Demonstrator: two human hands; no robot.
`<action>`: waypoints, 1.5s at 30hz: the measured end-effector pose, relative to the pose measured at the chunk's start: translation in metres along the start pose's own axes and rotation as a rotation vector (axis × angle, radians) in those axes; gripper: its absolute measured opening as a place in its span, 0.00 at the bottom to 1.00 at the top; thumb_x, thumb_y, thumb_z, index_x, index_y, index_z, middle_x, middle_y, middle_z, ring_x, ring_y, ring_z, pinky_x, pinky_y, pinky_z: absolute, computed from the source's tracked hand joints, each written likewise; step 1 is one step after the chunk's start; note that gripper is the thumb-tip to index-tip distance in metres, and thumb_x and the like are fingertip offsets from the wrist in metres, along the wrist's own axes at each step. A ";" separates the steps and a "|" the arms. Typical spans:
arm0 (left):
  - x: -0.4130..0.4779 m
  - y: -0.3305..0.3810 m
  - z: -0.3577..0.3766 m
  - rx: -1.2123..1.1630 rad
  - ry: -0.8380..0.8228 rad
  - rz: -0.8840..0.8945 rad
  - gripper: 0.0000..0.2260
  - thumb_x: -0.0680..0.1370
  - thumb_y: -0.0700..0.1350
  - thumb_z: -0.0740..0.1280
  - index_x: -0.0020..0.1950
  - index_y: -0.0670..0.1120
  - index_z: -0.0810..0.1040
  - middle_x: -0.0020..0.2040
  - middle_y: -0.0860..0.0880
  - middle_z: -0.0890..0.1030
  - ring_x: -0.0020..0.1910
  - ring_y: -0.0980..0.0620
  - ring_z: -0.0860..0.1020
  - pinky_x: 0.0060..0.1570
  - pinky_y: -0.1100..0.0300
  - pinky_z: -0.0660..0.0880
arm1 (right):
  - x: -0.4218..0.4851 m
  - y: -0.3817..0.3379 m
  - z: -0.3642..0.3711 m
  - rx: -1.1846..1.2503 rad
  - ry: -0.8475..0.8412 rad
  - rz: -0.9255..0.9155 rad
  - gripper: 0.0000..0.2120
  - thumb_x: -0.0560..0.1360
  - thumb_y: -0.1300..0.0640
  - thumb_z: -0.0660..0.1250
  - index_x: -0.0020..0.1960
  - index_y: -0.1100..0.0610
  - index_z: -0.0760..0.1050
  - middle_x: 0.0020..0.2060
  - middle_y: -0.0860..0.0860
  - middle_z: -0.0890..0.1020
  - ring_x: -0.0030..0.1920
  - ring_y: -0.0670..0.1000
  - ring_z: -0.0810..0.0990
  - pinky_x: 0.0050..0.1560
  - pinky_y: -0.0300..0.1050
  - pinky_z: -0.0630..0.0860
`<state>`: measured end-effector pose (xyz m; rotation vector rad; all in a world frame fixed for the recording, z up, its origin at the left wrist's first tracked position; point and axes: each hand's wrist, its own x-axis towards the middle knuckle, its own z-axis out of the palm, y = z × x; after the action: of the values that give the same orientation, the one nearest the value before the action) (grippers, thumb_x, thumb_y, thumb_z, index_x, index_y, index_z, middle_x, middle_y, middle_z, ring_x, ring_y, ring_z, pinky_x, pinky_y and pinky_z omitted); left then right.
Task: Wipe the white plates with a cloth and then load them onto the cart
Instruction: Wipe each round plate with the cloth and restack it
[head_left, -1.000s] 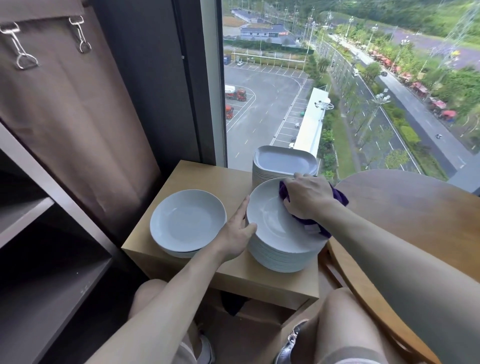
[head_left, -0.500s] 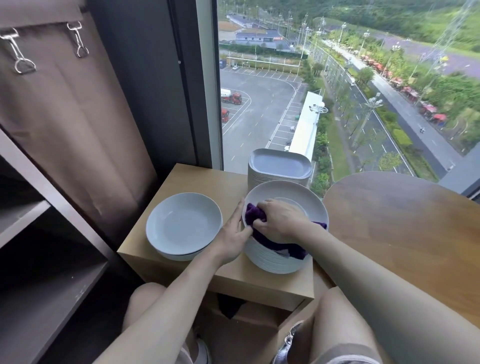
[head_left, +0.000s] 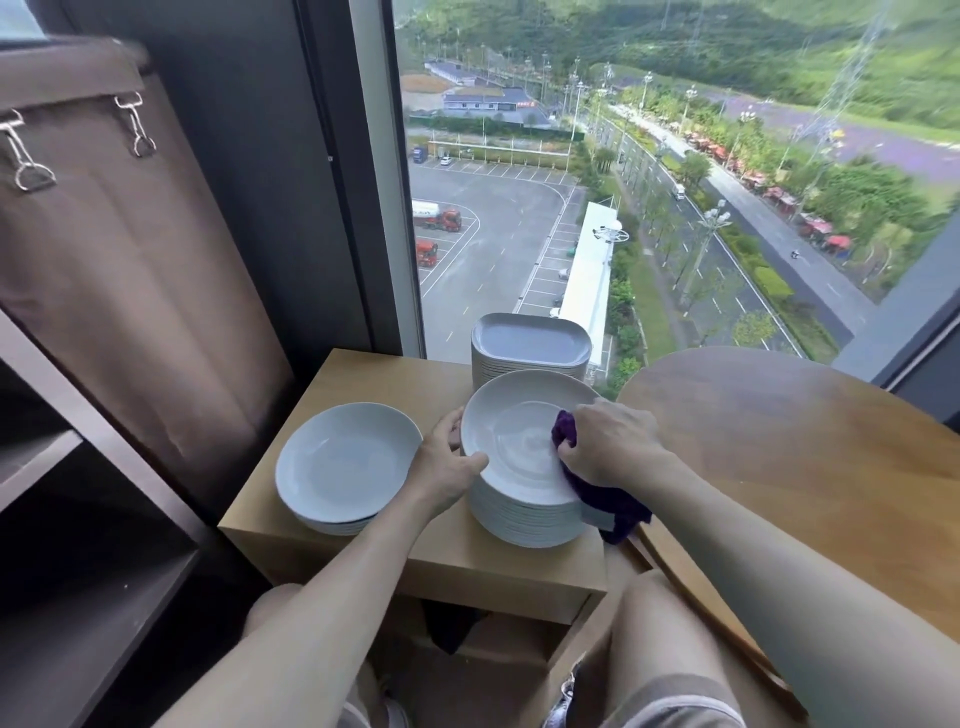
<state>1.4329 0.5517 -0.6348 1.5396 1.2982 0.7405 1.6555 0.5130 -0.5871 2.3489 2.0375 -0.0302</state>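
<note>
Wiping step in hand, nothing loaded yet. Top plate (head_left: 514, 447) sits on tall stack (head_left: 524, 519) on wooden surface (head_left: 363, 374). Right hand (head_left: 608, 441) grip is bunched round purple cloth (head_left: 608, 499), pressing plate's right side. Left hand (head_left: 447, 462) grip pinches left rim. Next, I reckon: finish wipe, lift plate clear, carry left to dark shelf (head_left: 78, 571), probably cart.

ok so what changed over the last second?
The right hand, clutching the purple cloth, swept across the top plate from its far edge to its left side, then back to its right side. The left hand keeps its grip on that plate's left rim. The left plate pile, square plate stack and wooden table stayed put.
</note>
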 end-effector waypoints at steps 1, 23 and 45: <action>0.001 0.001 0.000 0.055 0.039 -0.006 0.30 0.76 0.42 0.71 0.77 0.53 0.70 0.66 0.52 0.75 0.56 0.61 0.79 0.58 0.63 0.78 | 0.000 0.000 0.002 0.010 0.020 -0.002 0.14 0.76 0.40 0.60 0.44 0.51 0.71 0.46 0.50 0.77 0.46 0.56 0.79 0.46 0.50 0.75; -0.002 0.032 -0.011 0.188 -0.036 -0.031 0.16 0.77 0.38 0.58 0.64 0.47 0.73 0.31 0.44 0.84 0.29 0.44 0.84 0.36 0.52 0.82 | -0.018 0.010 0.002 0.259 0.080 0.052 0.11 0.73 0.42 0.58 0.38 0.49 0.65 0.43 0.49 0.75 0.44 0.55 0.76 0.45 0.49 0.69; -0.038 -0.012 -0.094 -0.012 0.345 -0.054 0.14 0.81 0.37 0.57 0.64 0.49 0.71 0.28 0.43 0.81 0.24 0.48 0.80 0.22 0.67 0.69 | -0.026 -0.024 -0.044 0.472 0.223 0.003 0.13 0.74 0.44 0.61 0.38 0.51 0.71 0.38 0.48 0.77 0.38 0.49 0.76 0.38 0.48 0.69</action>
<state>1.3346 0.5416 -0.6076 1.4014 1.5768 1.0087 1.6278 0.4924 -0.5422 2.7320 2.3442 -0.2941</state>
